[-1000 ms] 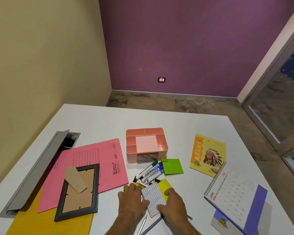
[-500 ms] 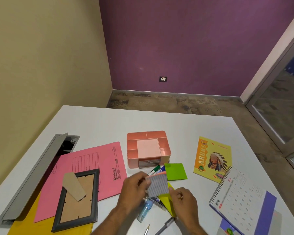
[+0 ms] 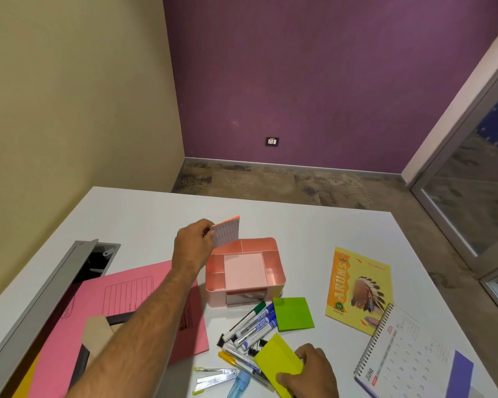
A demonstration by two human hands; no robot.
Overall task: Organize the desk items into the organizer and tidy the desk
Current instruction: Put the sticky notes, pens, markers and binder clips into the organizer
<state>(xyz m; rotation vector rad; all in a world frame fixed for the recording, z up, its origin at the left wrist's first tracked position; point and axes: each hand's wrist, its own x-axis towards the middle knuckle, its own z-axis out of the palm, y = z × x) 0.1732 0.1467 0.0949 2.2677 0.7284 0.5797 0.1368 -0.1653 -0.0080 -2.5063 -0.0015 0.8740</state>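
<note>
Purple and beige walls meet in the corner behind a broad white worktop (image 3: pixel 270 219), which stands on a mottled stone floor. Along its left side a grey hinged cable flap (image 3: pixel 41 305) stands open. Beside that lies a large pink paper folder (image 3: pixel 127 305) with a dark picture frame (image 3: pixel 84 360) face-down on it. At the right edge sit a spiral-bound desk calendar (image 3: pixel 408 354) and, just beyond it, a yellow notebook with a feathered headdress on its cover (image 3: pixel 357 288). Mid-worktop is the pink plastic desk organizer (image 3: pixel 273 271), divided into compartments, with a pale pad in its large middle section. In front of it lie a green sticky-note pad (image 3: pixel 293 314) and a loose heap of whiteboard markers (image 3: pixel 250 326), with a metal stapler (image 3: pixel 216 379) nearer the person. The left hand (image 3: pixel 191 248) is raised over the organizer's back left corner, its fingers pinching a small lined notepad with an orange top edge (image 3: pixel 226 232), held upright and clear of the compartments. The right hand (image 3: pixel 314 372) rests low, fingers closed on a yellow sticky-note pad (image 3: pixel 276 364).
</note>
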